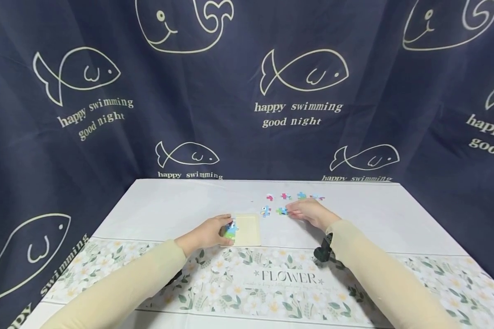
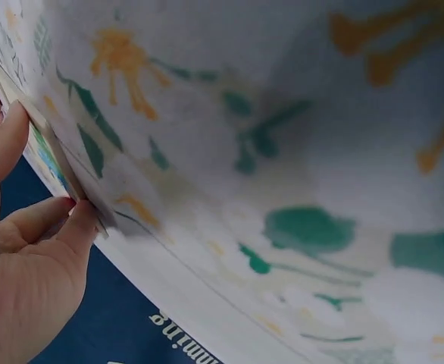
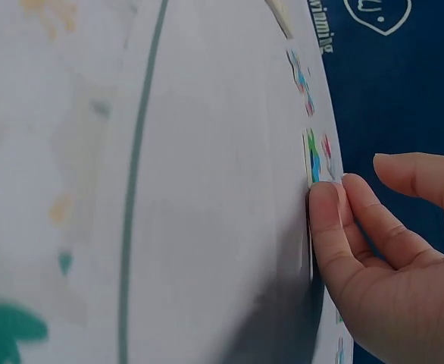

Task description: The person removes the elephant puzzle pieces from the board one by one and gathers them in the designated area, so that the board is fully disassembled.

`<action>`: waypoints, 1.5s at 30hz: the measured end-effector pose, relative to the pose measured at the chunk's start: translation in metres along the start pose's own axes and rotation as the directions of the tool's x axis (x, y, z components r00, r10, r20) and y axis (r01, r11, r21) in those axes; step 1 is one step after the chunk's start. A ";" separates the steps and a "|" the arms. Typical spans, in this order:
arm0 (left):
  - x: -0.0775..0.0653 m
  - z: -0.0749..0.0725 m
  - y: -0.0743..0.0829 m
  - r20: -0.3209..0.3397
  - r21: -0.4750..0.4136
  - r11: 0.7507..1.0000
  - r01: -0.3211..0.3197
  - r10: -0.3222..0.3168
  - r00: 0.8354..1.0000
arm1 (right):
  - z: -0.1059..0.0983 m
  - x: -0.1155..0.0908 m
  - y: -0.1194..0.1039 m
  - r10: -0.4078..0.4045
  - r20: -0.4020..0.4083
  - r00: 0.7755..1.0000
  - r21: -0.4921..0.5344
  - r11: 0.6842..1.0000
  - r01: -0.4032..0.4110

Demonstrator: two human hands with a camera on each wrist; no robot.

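Observation:
A shallow pale wooden puzzle tray [image 1: 248, 231] lies on the table, with joined blue-and-green puzzle pieces [image 1: 230, 230] along its left side. My left hand [image 1: 209, 232] holds the tray by its left end, fingers at the far corner and thumb at the near one. In the left wrist view the thumb and fingertips press on the tray's rim [image 2: 64, 163]. To the right, my right hand [image 1: 310, 213] pinches the right end of a green-and-blue puzzle piece [image 1: 281, 211] at the table surface. Its fingertips partly cover that piece, also visible in the right wrist view.
A puzzle piece with an eye [image 1: 265, 211] lies between tray and right hand. Behind are red-and-white pieces [image 1: 286, 196], a blue piece [image 1: 302, 195] and another [image 1: 318, 197] beyond the knuckles. A floral band [image 1: 230, 292] crosses the tablecloth; a dark blue curtain [image 1: 238, 114] hangs behind.

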State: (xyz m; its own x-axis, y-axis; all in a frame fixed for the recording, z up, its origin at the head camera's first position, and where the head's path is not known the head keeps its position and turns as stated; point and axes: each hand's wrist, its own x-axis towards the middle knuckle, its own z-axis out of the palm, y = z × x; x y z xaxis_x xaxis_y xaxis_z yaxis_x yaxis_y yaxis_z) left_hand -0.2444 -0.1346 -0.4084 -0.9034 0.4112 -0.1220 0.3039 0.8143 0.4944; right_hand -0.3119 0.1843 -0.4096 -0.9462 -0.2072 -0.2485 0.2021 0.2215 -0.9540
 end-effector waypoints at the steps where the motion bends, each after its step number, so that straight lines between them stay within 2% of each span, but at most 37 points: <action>1: 0.000 0.000 0.000 -0.003 -0.005 1.000 0.005 -0.005 1.000 | 0.002 0.000 -0.001 0.001 0.001 1.000 -0.003 1.000 -0.001; 9: 0.000 0.000 -0.002 -0.029 -0.030 0.999 0.020 -0.021 0.999 | 0.017 0.001 -0.009 -0.015 0.020 1.000 0.001 1.000 0.015; 19: 0.001 0.001 -0.002 -0.023 -0.053 0.998 0.044 -0.045 0.999 | 0.037 0.002 -0.013 -0.048 0.068 0.997 0.054 0.998 0.044; 25: 0.001 0.000 -0.003 0.001 -0.056 0.997 0.045 -0.045 0.999 | 0.049 0.003 -0.016 -0.024 0.088 0.996 0.061 0.998 0.018; 31: 0.000 -0.002 -0.003 -0.005 -0.071 0.997 0.040 -0.040 0.999 | 0.060 0.004 -0.018 -0.012 0.107 0.994 0.076 0.997 0.004; 39: -0.003 -0.002 -0.002 -0.030 -0.031 0.999 0.032 -0.032 0.999 | 0.077 0.001 -0.020 -0.033 0.172 0.985 0.099 0.995 0.016; 45: -0.007 -0.002 0.002 -0.066 0.013 1.000 0.000 0.001 0.998 | 0.086 0.001 -0.022 -0.013 0.192 0.981 0.129 0.992 -0.012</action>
State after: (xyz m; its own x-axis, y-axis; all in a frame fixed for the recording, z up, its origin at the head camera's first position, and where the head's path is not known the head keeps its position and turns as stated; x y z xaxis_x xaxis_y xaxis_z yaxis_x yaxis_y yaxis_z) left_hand -0.2386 -0.1367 -0.4047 -0.9210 0.3840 -0.0649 0.3076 0.8195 0.4835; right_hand -0.2951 0.0970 -0.4035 -0.8824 -0.3895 -0.2640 0.2446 0.0997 -0.9645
